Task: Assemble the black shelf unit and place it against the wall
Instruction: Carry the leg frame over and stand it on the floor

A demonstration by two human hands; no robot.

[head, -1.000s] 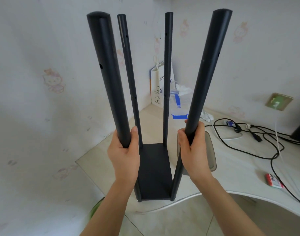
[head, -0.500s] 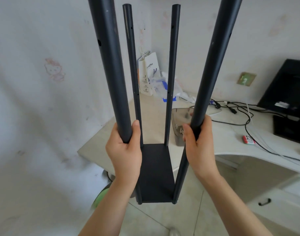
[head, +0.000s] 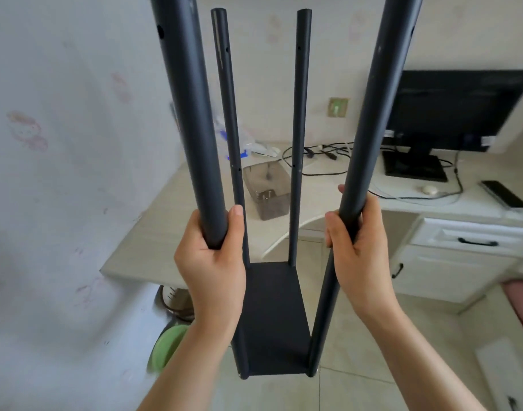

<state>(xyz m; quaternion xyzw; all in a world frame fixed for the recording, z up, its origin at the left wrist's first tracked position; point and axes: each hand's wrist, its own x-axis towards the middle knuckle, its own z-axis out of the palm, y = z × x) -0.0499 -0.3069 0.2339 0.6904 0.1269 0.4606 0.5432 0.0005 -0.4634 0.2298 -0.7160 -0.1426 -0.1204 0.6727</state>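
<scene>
The black shelf unit is in the air in front of me: one flat black board [head: 273, 318] at the bottom with four long black poles rising from its corners. My left hand [head: 212, 262] grips the near left pole [head: 189, 114]. My right hand [head: 355, 250] grips the near right pole [head: 379, 108]. The two far poles [head: 298, 129] stand thin and upright between them. The tops of the near poles run out of the frame.
A pale wall with faded stickers [head: 61, 173] fills the left. A light desk [head: 313, 188] behind carries a clear grey container [head: 267, 191], cables, a monitor [head: 450, 111], a mouse and a remote. White drawers [head: 462, 256] stand at the right. A green object [head: 168, 345] lies on the tiled floor.
The view has swung to the right, bringing the monitor and drawers into sight. The shelf unit sits further from the desk and higher over the floor. Both hands keep the same grips.
</scene>
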